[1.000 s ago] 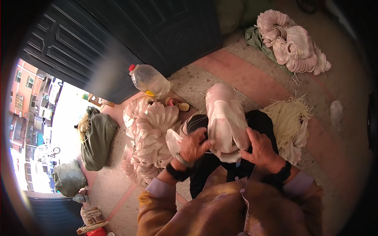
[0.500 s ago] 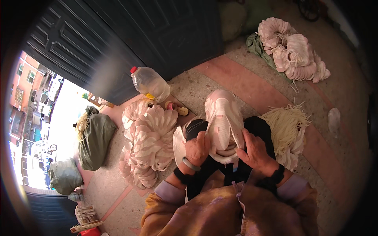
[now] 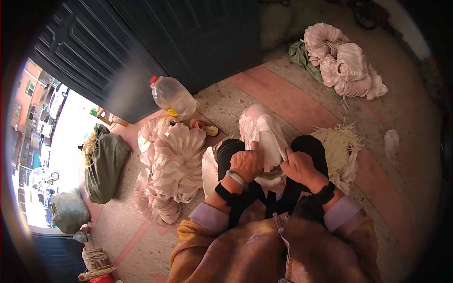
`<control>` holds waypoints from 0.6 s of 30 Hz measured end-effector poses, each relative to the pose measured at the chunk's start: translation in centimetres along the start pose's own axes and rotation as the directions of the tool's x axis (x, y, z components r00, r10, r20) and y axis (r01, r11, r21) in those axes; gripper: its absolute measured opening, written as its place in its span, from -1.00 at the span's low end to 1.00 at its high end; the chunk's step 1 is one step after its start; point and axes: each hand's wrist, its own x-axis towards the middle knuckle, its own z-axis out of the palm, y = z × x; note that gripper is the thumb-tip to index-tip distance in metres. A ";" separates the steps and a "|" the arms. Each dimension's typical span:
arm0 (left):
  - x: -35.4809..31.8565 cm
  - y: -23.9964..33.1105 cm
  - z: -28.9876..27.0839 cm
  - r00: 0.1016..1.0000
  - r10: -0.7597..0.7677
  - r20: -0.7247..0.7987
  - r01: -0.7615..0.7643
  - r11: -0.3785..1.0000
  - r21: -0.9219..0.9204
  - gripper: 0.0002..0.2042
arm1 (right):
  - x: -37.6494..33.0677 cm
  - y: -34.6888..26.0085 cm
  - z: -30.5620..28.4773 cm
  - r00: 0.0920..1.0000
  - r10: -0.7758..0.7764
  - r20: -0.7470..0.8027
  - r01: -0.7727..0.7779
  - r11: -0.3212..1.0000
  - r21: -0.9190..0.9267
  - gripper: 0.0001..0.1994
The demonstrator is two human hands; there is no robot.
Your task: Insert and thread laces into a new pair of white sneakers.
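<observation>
Has the hands apart, one on each flank of the stack (image 3: 256,121) of pale pink uppers, set straight ahead in the gap between the knees (image 3: 312,147). Pinches, it appears, the right edge of the top upper (image 3: 271,146) between thumb and fingers of the right hand (image 3: 304,167). Curls the left hand (image 3: 246,164) over the opposite edge; cannot tell how firmly, with the grip hidden beneath. Leaves the stack about equally near to both, with no clearly closer hand. Runs the stack's long axis away from the body, with the rounded end beyond the hands and tipped slightly left, and with the open end nearest, low between the two. Just left of the left hand, past the knee, has a loose pale piece (image 3: 209,162); farther left, a fanned heap (image 3: 177,165). Right of the right hand, past the other knee, has cream cords (image 3: 337,146). Ahead and left, has a sandal (image 3: 211,130) and a clear bottle (image 3: 173,96); well left, a green bag (image 3: 107,165). Well ahead and right, shows another pile (image 3: 351,63); ahead and left, behind the bottle, a dark gate (image 3: 207,42).
</observation>
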 end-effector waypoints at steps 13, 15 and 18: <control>-1.3 -1.0 4.3 0.963 0.262 -0.059 -0.232 0.921 0.313 -0.73 | -0.5 0.8 0.7 0.998 0.014 0.066 -0.018 0.998 0.053 -0.83; -1.8 -1.6 4.3 0.949 0.312 -0.040 -0.283 0.903 0.322 -0.71 | -0.8 0.8 1.2 0.993 -0.001 0.115 -0.004 0.999 0.046 -0.84; -2.1 1.3 2.7 1.000 0.016 0.024 -0.017 0.998 0.055 -0.61 | -2.1 2.0 1.9 1.000 -0.002 0.030 -0.001 0.995 0.102 -0.78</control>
